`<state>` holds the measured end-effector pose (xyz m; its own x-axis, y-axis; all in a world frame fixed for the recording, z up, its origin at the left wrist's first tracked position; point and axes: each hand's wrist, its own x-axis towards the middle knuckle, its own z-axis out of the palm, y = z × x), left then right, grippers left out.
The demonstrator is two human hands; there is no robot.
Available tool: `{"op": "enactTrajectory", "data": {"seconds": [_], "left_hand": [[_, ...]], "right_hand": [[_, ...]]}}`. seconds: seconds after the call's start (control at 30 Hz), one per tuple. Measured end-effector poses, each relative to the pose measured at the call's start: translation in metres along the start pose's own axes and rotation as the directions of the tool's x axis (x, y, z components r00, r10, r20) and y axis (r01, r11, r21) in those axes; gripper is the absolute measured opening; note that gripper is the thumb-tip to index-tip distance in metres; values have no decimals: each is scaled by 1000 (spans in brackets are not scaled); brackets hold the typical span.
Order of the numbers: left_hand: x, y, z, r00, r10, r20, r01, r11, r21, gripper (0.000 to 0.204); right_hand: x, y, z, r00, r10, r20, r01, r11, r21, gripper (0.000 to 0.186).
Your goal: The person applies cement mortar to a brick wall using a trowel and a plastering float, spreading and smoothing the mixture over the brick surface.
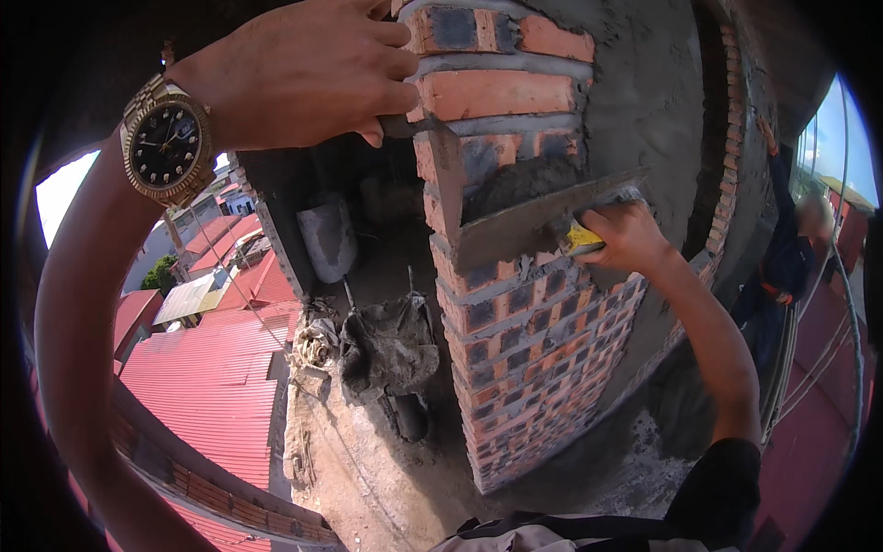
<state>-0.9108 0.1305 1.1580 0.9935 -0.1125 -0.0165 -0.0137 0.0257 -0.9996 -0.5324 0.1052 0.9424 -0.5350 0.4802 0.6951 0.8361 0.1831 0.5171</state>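
My right hand (625, 237) grips the yellow handle of a plastering trowel (515, 225). Its long steel blade lies across the brick wall (515, 317), near the corner. Wet grey mortar (529, 182) sits just above the blade, against the bricks. At the top, my left hand (322, 69), with a gold watch (166, 145) on the wrist, is closed on the dark handle of a small trowel. That small trowel's flat blade (447, 175) stands against the wall's edge; the fingers partly hide the handle.
Grey plaster (635, 101) covers the wall to the right, beside a window opening (710, 120). Below stands a mortar-crusted wheelbarrow (391, 345). A grey cylinder (327, 237) is behind it. Red roofs (202, 386) lie far down left. Another person (782, 248) and hanging ropes (846, 267) are at right.
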Motion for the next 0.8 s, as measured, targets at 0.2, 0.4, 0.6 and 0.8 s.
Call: {"op": "enactTrajectory", "data": {"seconds": [0.2, 0.4, 0.6, 0.8], "left_hand": [[6, -33, -11, 979, 175, 105, -160, 977, -144, 30], [-10, -49, 8, 993, -49, 104, 63, 989, -131, 32], [-25, -76, 5, 964, -235, 126, 251, 959, -129, 34], [-36, -119, 26, 956, -273, 112, 283, 955, -85, 37]], "right_hand": [[42, 15, -24, 998, 32, -54, -34, 999, -32, 41], [85, 43, -44, 995, 70, -71, -76, 993, -92, 39], [132, 72, -72, 982, 174, -78, -183, 975, -126, 39], [183, 85, -103, 953, 299, -49, -301, 953, -43, 40]]}}
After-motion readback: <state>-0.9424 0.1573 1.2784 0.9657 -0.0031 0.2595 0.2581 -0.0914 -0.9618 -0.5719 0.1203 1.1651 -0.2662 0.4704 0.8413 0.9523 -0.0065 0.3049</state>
